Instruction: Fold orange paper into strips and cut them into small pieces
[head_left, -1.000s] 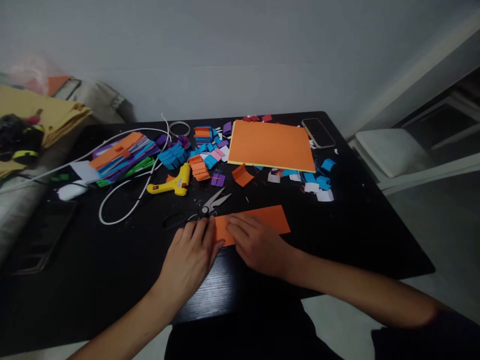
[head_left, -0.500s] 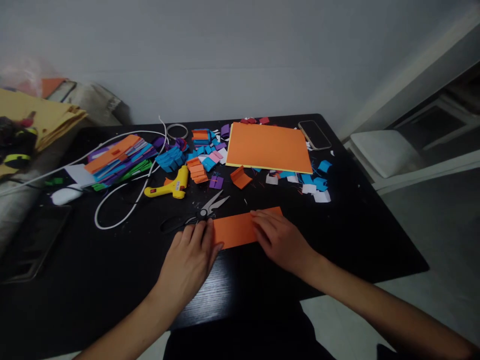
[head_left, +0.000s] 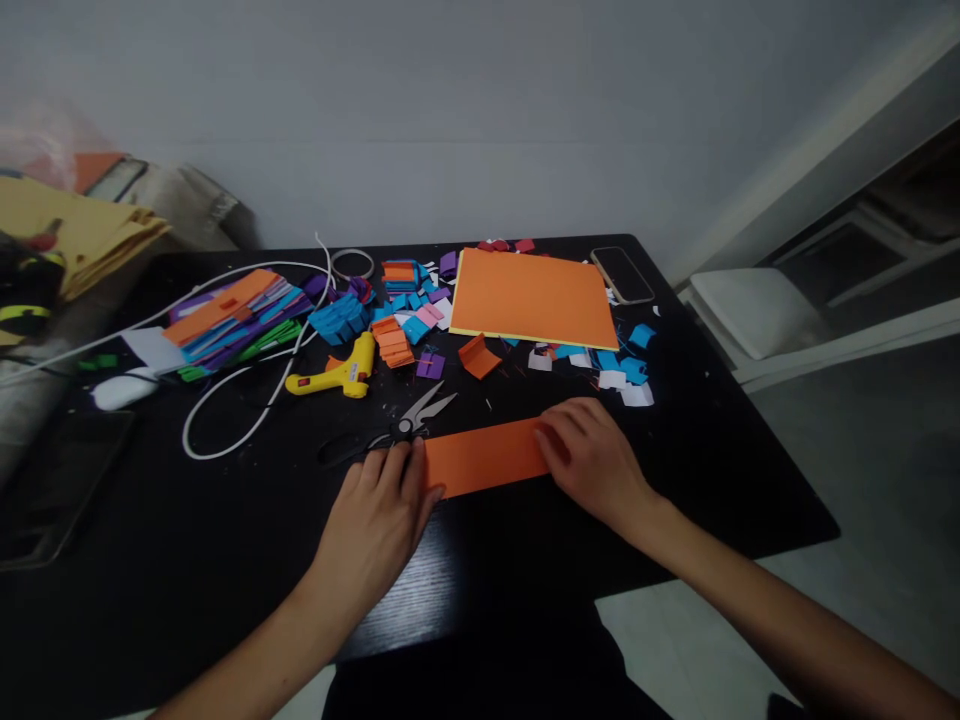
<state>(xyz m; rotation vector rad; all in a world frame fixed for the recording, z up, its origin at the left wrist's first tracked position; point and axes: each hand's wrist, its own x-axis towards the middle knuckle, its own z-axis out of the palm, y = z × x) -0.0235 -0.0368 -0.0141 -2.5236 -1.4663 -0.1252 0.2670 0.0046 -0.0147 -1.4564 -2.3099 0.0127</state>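
A long strip of orange paper [head_left: 484,460] lies on the black table between my two hands, tilted slightly up to the right. At its left end, my left hand [head_left: 375,520] grips the edge, thumb along the near side and fingers over the far side. My right hand [head_left: 596,465] has its curled fingers and thumb closed around the right end, which they hide. Black-handled scissors [head_left: 406,426] lie with spread blades just beyond my left fingertips, apart from the strip's far edge or barely touching it; I cannot tell which.
Behind the strip lie a yellow glue gun [head_left: 347,370], a white cable [head_left: 196,425], folded paper bundles [head_left: 240,315] and an orange sheet stack [head_left: 536,295]. A phone [head_left: 622,275] rests at the back right, a dark tablet-like device [head_left: 64,490] at left. Paper scraps [head_left: 637,370] are scattered about.
My right hand has slid right along the orange strip to its right end, uncovering more of the middle. My left hand stays on the left end. The view has shifted slightly.
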